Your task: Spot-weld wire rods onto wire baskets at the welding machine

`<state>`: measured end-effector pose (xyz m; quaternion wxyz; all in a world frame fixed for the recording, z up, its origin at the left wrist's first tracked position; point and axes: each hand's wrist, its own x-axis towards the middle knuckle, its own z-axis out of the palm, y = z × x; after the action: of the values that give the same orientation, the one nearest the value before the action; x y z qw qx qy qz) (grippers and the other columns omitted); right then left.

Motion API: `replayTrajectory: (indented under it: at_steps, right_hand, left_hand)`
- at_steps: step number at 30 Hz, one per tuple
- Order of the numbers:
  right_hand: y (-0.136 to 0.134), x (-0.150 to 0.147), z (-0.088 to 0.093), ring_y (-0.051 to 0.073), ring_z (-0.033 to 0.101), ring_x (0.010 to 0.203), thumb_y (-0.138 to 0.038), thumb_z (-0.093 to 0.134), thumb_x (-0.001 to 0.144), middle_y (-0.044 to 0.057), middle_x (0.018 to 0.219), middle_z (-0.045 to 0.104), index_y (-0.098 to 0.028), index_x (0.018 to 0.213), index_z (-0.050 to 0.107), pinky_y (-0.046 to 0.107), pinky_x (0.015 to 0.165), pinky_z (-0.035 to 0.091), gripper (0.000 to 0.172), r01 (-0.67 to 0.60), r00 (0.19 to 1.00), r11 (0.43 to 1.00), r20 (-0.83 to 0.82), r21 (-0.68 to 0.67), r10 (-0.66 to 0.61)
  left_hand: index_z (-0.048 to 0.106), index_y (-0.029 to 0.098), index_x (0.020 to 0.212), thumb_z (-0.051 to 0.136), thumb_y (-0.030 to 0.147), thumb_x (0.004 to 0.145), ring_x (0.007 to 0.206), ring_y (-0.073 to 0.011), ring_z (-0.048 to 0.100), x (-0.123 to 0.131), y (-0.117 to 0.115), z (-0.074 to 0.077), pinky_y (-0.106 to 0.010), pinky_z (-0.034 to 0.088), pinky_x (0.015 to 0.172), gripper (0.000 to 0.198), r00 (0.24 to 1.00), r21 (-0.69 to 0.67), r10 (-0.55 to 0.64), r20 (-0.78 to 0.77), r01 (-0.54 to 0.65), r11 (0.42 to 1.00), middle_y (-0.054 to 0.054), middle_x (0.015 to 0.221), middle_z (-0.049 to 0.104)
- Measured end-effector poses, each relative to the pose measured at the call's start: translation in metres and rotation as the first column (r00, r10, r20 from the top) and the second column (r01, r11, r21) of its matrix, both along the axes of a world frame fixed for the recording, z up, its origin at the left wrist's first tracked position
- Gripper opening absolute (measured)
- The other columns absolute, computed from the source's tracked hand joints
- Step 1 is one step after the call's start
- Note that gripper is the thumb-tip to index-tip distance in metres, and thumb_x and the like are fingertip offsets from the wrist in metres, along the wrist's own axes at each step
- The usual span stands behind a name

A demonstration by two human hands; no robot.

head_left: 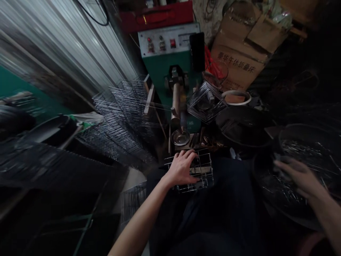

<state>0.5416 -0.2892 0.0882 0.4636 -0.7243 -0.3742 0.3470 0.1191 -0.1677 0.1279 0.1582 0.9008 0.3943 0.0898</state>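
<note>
The dark basin [298, 125] runs off the right edge, its contents too dim to tell. The left wire racks [119, 121] blur.

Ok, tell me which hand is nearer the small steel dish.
Left. The left hand rests on a wire frame just below the steel dish; the right hand is farther off, over a black tub of wire pieces.

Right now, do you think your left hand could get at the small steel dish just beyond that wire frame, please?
Probably yes: your left hand rests on the wire frame, and the steel dish sits just ahead, with nothing visibly in the way.
</note>
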Motion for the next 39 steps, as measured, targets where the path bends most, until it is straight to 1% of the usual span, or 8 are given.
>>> replayTrajectory:
  at_steps: [2,4,8,11,15,21,26,39]
  right_hand:
    - [0.023,-0.06,0.005,0.006,0.035,0.03,-0.058,0.083,0.066,0.001,0.058,0.06,-0.023,0.087,0.064,0.018,0.028,0.025,0.045,-0.144,0.957,0.989,-0.258,-0.016,0.135]
    - [0.045,-0.11,0.01,0.004,0.032,0.03,-0.056,0.083,0.068,-0.003,0.056,0.058,-0.021,0.088,0.063,0.015,0.028,0.02,0.044,-0.301,0.877,0.953,-0.383,0.03,0.289]
    - [0.077,-0.167,0.019,0.017,0.067,0.062,-0.056,0.076,0.079,0.009,0.083,0.072,-0.018,0.105,0.069,0.025,0.054,0.055,0.046,-0.607,0.626,0.758,-0.443,0.239,0.642]
    - [0.1,-0.19,0.022,0.026,0.069,0.094,-0.05,0.069,0.089,0.01,0.104,0.072,-0.02,0.113,0.072,0.037,0.085,0.057,0.039,-0.761,0.554,0.586,-0.19,0.279,0.811]
    - [0.127,-0.219,0.004,0.021,0.068,0.086,-0.04,0.059,0.098,0.005,0.09,0.071,-0.024,0.098,0.075,0.032,0.08,0.056,0.023,-0.799,0.597,0.546,0.228,0.25,0.769]
    - [0.139,-0.246,-0.027,0.025,0.065,0.109,-0.023,0.053,0.1,0.008,0.119,0.069,-0.031,0.14,0.057,0.041,0.093,0.057,0.041,-0.817,0.573,0.467,0.564,0.337,0.595]
    - [0.135,-0.256,-0.033,0.023,0.066,0.111,-0.014,0.049,0.099,0.005,0.123,0.068,-0.036,0.147,0.049,0.04,0.094,0.059,0.052,-0.799,0.599,0.447,0.608,0.403,0.522]
    - [0.143,-0.275,-0.056,0.024,0.066,0.114,-0.012,0.053,0.098,0.003,0.127,0.067,-0.038,0.141,0.055,0.044,0.097,0.058,0.051,-0.675,0.738,0.524,0.471,0.519,0.484]
  left_hand:
    - [0.049,0.025,0.124,0.084,0.045,0.055,0.128,-0.0353,0.044,-0.008,0.002,0.001,-0.049,0.035,0.104,0.08,0.999,0.032,0.042,0.022,-0.042,0.999,-0.01,0.146,0.049]
    - [0.05,0.024,0.122,0.084,0.043,0.053,0.13,-0.0353,0.043,-0.018,0.008,-0.001,-0.049,0.033,0.106,0.079,0.996,0.06,0.085,0.042,-0.087,0.994,-0.011,0.147,0.048]
    - [0.052,0.023,0.118,0.084,0.041,0.051,0.128,-0.0354,0.044,-0.038,0.022,-0.009,-0.05,0.034,0.106,0.076,0.983,0.063,0.169,0.066,-0.173,0.983,-0.012,0.147,0.048]
    - [0.052,0.024,0.118,0.084,0.04,0.05,0.127,-0.0352,0.045,-0.051,0.03,-0.017,-0.051,0.035,0.105,0.077,0.975,0.037,0.208,0.08,-0.211,0.977,-0.012,0.147,0.048]
    - [0.052,0.024,0.118,0.084,0.039,0.05,0.126,-0.0352,0.047,-0.059,0.039,-0.026,-0.051,0.035,0.104,0.076,0.97,0.015,0.22,0.103,-0.223,0.975,-0.012,0.147,0.048]
    - [0.051,0.023,0.117,0.083,0.041,0.051,0.122,-0.0342,0.049,-0.067,0.051,-0.035,-0.049,0.038,0.101,0.076,0.953,-0.011,0.255,0.163,-0.257,0.966,-0.012,0.144,0.05]
    - [0.051,0.024,0.117,0.081,0.038,0.052,0.125,-0.0349,0.048,-0.074,0.055,-0.036,-0.048,0.036,0.103,0.073,0.944,-0.03,0.27,0.19,-0.27,0.962,-0.012,0.144,0.049]
    - [0.052,0.023,0.118,0.082,0.04,0.053,0.128,-0.0356,0.045,-0.084,0.069,-0.035,-0.051,0.033,0.106,0.074,0.957,0.018,0.246,0.151,-0.251,0.968,-0.013,0.149,0.046]
